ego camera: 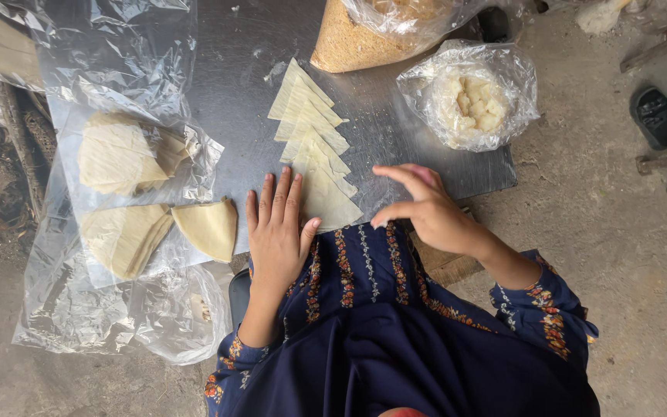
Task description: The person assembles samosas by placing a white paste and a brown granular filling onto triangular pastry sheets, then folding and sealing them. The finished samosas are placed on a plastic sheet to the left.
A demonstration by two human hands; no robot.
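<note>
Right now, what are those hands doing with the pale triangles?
A person is handling thin, pale triangular dough sheets overlapped in a row on a grey metal tray. The left hand lies flat beside the nearest sheet; the right hand hovers by it, fingers curled. A clear plastic bag of white filling sits nearby.

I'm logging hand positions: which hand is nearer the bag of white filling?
Right. The right hand hovers just below the bag of white filling; the left hand lies flat farther away, beside the pastry triangles.
</note>
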